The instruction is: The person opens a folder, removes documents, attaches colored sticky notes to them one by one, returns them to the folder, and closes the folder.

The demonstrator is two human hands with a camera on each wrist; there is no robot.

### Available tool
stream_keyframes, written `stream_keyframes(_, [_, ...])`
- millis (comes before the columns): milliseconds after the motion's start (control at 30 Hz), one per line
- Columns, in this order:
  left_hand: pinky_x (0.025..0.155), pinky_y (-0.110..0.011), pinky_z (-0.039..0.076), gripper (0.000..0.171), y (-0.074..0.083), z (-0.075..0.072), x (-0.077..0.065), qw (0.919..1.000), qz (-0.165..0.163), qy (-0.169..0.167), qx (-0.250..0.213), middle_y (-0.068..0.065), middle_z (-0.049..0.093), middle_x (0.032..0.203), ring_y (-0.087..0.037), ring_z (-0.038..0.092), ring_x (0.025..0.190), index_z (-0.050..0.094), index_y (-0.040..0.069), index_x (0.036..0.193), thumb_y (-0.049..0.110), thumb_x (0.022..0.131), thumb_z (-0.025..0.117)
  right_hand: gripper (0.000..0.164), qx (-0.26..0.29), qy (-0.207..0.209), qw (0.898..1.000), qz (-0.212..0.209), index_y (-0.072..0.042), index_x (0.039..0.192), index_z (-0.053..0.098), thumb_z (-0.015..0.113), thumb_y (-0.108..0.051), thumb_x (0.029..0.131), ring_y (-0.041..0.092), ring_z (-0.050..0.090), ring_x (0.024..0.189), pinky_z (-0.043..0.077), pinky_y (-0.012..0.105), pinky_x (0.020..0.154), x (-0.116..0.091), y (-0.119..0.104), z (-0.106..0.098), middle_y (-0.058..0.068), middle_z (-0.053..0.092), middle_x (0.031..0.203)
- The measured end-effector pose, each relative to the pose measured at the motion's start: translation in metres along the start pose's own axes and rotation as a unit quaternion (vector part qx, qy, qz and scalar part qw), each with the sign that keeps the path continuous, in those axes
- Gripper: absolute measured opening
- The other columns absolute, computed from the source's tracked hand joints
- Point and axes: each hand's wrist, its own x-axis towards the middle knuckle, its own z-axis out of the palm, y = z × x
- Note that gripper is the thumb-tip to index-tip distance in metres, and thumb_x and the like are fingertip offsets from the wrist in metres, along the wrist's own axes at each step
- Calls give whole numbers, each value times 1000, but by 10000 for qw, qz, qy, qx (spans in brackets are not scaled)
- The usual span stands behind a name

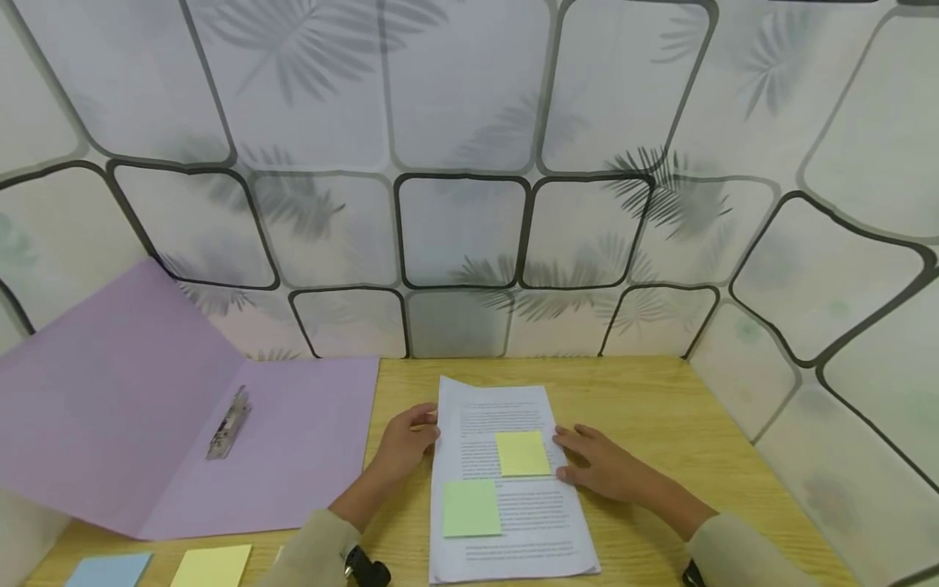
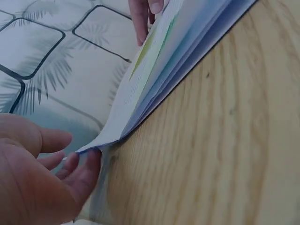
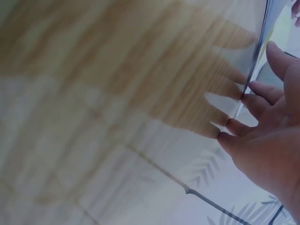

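Note:
A stack of printed sheets [image 1: 521, 509] lies on the wooden table, with a yellow sticky note [image 1: 523, 453] and a green sticky note [image 1: 472, 507] on its top page. My left hand [image 1: 405, 442] is at the stack's left edge. In the left wrist view, its fingertips [image 2: 93, 159] touch the raised edge of the paper, while the thumb stands apart from it. On the opposite side, my right hand [image 1: 603, 465] rests its fingertips against the right edge. The right wrist view shows those fingers [image 3: 234, 126] spread, with their tips on the table along the stack.
Left of the stack lies an opened purple folder [image 1: 315, 440] with a metal clip [image 1: 230, 424] inside. Blue notes [image 1: 108, 571] and yellow notes [image 1: 211, 566] sit at the table's front left. A patterned wall [image 1: 469, 236] stands behind the table [image 1: 660, 408].

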Motion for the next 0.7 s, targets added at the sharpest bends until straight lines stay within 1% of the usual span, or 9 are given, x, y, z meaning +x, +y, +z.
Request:
stream_keyframes(67, [85,-33,55,45,0,2,1,9998,-23,83,-176,-19,60,127,-24,63,105,53,0,142,4,98,59,70,135,-4,9999,1,-4,152,43,61,-46,99,50,19,149,23,71,115,-1,0,0,14,34,162])
stream_keyframes(167, [91,-35,55,46,-1,4,1,9992,-39,156,-377,-18,60,128,-25,63,110,53,-1,143,7,98,61,69,264,-12,9996,-40,-2,152,42,60,-44,100,52,17,149,22,72,115,-3,-1,-1,16,32,162])
stream_keyframes(267, [99,-39,53,46,-3,4,1,9988,-65,38,-493,-18,61,130,-27,60,119,54,-3,141,12,99,63,70,359,-1,9993,-33,-1,152,41,61,-43,100,52,16,149,21,72,114,-4,-3,-1,17,32,162])
stream_keyframes(367, [103,-41,51,43,-5,4,0,9980,-146,-159,-586,-17,62,131,-27,59,121,58,-4,137,15,99,64,70,405,29,9992,-11,0,151,42,61,-43,100,52,16,149,22,73,114,-4,-4,-1,18,32,162])
stream_keyframes(467, [102,-40,51,40,-8,3,-1,9977,-204,-276,-591,-16,63,130,-25,60,119,61,-1,135,16,100,64,69,464,15,9989,-4,0,151,42,60,-43,100,52,15,150,21,73,114,-4,-4,0,17,31,163])
stream_keyframes(567, [98,-40,54,39,-9,3,-2,9968,-178,-338,-707,-18,63,129,-25,63,116,59,0,137,14,101,62,69,505,9,9987,17,0,151,42,60,-43,100,51,14,150,20,73,115,-3,-4,1,16,31,163])
stream_keyframes(700, [88,-38,59,42,-8,3,-3,9935,-177,-382,-1056,-22,65,123,-26,67,108,53,-3,141,9,102,58,68,531,64,9985,70,-1,152,42,60,-42,101,52,15,150,20,73,115,-3,-5,1,17,31,163])
